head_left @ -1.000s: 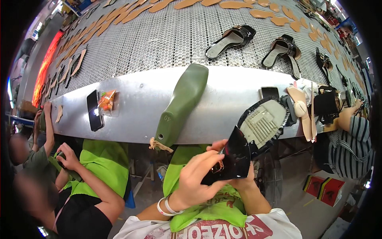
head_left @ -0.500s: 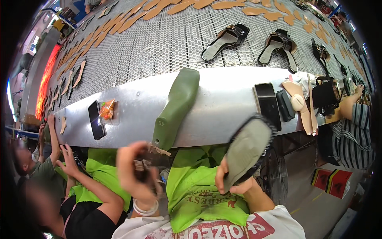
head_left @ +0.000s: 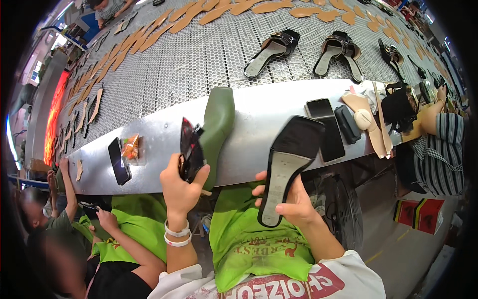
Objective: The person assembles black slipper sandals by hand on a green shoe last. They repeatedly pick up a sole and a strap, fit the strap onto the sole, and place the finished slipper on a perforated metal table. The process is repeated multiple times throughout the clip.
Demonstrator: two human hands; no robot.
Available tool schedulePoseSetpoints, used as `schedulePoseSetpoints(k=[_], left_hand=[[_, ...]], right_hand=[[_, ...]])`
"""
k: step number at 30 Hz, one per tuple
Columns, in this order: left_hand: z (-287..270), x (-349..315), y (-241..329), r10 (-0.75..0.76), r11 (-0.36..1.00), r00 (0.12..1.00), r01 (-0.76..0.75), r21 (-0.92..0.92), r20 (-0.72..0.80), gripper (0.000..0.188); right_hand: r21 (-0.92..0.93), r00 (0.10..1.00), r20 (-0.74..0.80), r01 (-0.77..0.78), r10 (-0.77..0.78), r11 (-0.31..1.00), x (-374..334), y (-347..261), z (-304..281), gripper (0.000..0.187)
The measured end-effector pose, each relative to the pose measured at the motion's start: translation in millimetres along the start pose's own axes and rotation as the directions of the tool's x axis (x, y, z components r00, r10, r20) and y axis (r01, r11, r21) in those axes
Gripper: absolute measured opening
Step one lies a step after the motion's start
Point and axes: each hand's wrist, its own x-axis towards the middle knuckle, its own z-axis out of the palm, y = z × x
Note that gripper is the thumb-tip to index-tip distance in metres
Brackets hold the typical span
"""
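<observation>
My left hand [head_left: 181, 197] is closed around a glossy black sandal upper [head_left: 191, 152] with metal trim, raised over the metal ledge beside a green plastic shoe last [head_left: 219, 117]. That upper partly hides the last, which lies lengthwise on the ledge. In my right hand [head_left: 298, 202] is a sandal insole [head_left: 279, 182], black at the wide toe part and pale grey toward the heel. It is held by its narrow end, thumb on its face, tilted up and to the right. Both pieces are apart from each other.
Along the metal ledge [head_left: 254, 132] lie a phone [head_left: 326, 129], a black case [head_left: 347, 123], beige pieces [head_left: 368, 119], another phone [head_left: 119, 162] and a snack bag [head_left: 132, 148]. Beyond, a mesh conveyor carries black sandals [head_left: 273, 52] and tan insoles [head_left: 214, 15]. Co-workers sit on both sides.
My left hand has lifted the sandal upper up over the ledge. My right hand has turned the insole over, showing its black-and-grey face. At left, the co-worker's hand has lowered and holds a dark object.
</observation>
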Motion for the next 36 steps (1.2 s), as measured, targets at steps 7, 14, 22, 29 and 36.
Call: schedulePoseSetpoints(k=[7,14,22,29,36], left_hand=[[21.5,-78.1,26.3,0.161,0.946,0.981,-0.184,-0.267,-0.104,0.048],[15.7,-97.7,0.5,0.238,0.924,0.903,-0.096,-0.371,0.357,0.041],[57.2,-102.0,-57.3,-0.241,0.532,0.919,0.393,-0.750,0.311,0.021],[74.0,-108.5,-80.4,-0.396,0.456,0.850,0.510,-0.730,0.347,0.027],[57.8,-94.5,-82.6,-0.293,0.745,0.921,0.389,-0.542,0.258,0.025]], right_hand=[[0.135,0.963,-0.229,0.173,-0.139,0.976,28.5,25.1,30.9,0.076],[0.011,0.975,-0.116,-0.189,0.189,0.982,4.9,26.2,11.2,0.080],[0.228,0.855,-0.168,-0.450,0.490,0.863,-39.2,86.4,12.1,0.080],[0.240,0.807,-0.141,-0.535,0.574,0.810,-40.2,103.8,-0.6,0.087],[-0.086,0.890,-0.361,-0.328,0.277,0.941,-35.0,109.3,-4.7,0.070]])
